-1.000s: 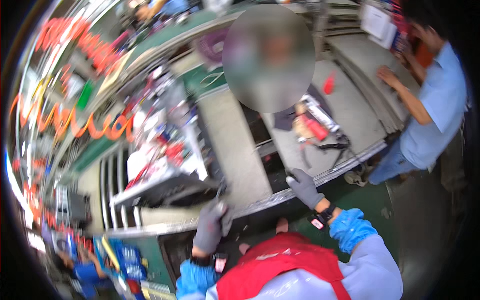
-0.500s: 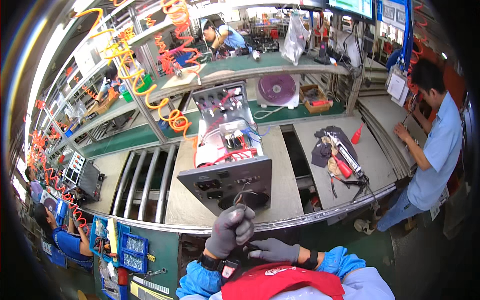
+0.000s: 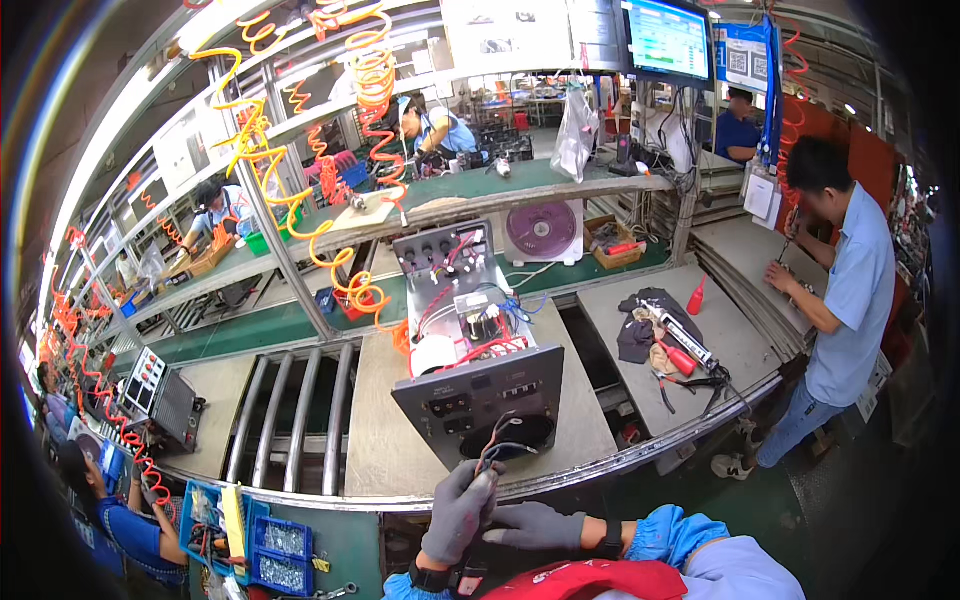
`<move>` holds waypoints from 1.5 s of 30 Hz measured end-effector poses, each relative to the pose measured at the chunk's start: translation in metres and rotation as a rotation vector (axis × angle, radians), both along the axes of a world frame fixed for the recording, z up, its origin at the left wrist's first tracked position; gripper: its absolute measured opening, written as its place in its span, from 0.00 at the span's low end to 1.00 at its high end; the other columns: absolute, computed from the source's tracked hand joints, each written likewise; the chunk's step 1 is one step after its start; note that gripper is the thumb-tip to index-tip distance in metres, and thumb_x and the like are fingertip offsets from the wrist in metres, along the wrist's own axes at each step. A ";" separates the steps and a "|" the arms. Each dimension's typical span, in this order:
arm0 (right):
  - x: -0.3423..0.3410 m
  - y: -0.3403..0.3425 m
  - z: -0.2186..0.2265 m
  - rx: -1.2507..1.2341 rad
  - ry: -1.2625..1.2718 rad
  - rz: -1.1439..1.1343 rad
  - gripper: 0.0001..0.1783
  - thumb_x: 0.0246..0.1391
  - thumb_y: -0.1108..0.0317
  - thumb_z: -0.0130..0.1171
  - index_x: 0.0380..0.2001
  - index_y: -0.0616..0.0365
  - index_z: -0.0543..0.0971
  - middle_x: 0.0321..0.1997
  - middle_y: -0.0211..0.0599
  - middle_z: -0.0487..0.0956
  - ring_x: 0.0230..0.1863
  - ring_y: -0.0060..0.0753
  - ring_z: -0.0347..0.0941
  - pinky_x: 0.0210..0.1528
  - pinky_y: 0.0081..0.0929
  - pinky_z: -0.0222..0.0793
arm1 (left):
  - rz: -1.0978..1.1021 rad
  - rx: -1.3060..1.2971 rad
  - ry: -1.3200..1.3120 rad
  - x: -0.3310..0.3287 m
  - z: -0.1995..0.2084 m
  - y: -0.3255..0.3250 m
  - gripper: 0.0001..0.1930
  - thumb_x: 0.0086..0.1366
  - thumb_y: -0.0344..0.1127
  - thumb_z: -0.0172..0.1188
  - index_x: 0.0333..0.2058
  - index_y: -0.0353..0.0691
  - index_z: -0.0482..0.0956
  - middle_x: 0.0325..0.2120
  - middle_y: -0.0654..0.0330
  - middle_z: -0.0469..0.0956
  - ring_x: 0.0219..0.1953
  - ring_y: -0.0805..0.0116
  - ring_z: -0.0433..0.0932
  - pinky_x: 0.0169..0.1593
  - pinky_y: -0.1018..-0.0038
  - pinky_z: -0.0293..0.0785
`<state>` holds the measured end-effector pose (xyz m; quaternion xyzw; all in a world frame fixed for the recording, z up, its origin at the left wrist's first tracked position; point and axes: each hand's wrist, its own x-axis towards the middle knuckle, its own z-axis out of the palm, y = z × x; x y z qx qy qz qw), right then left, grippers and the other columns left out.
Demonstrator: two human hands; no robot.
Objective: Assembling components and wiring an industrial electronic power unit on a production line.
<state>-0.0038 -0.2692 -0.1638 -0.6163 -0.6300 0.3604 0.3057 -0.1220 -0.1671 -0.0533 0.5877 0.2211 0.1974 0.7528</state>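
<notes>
My left hand (image 3: 462, 512), in a grey glove, is closed around a bundle of thin wires (image 3: 497, 437) with loose ends sticking up past the fingers. Just to its right lies my right hand (image 3: 540, 526), also gloved, its fingers pressed together and pointing at the left hand; what they hold, if anything, is hidden. Beyond both hands stands an open electrical unit with a dark grey panel (image 3: 480, 395) toward me. That panel has sockets and a round black opening (image 3: 520, 432) low down, behind the wires. Inside the unit are red and blue wiring (image 3: 500, 345) and components.
Metal rollers (image 3: 295, 420) lie left of the unit's board. To the right are a red bottle (image 3: 697, 296), pliers (image 3: 668, 392) and a dark cloth (image 3: 640, 335). Blue bins of screws (image 3: 283, 555) stand at lower left. A co-worker (image 3: 850, 280) works at far right. Coiled air hoses (image 3: 372, 75) hang overhead.
My view has tilted up, so the bench and unit sit lower and the screen shows more fully. Both hands stay close together, the left still closed on the wires.
</notes>
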 end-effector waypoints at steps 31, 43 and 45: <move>0.051 0.000 -0.080 -0.531 0.022 -0.312 0.15 0.53 0.66 0.59 0.41 0.63 0.79 0.33 0.31 0.79 0.35 0.19 0.73 0.39 0.21 0.70 | 1.633 1.074 0.088 -0.386 0.086 0.277 0.06 0.58 0.17 0.49 0.33 0.32 0.72 0.29 0.58 0.77 0.31 0.68 0.76 0.39 0.77 0.74; 0.079 -0.001 0.206 0.617 0.279 -0.768 0.19 0.56 0.62 0.52 0.45 0.67 0.74 0.20 0.29 0.69 0.24 0.21 0.69 0.29 0.21 0.69 | 1.281 0.057 -0.896 -0.478 -0.095 0.489 0.11 0.60 0.19 0.49 0.39 0.27 0.77 0.32 0.55 0.79 0.34 0.68 0.80 0.44 0.68 0.79; 0.096 0.014 0.223 0.535 0.137 -0.871 0.17 0.59 0.63 0.51 0.45 0.65 0.75 0.22 0.25 0.70 0.24 0.16 0.66 0.29 0.15 0.63 | 1.427 0.294 -0.346 -0.417 -0.119 0.487 0.12 0.64 0.24 0.47 0.43 0.25 0.75 0.33 0.52 0.80 0.37 0.64 0.81 0.47 0.65 0.78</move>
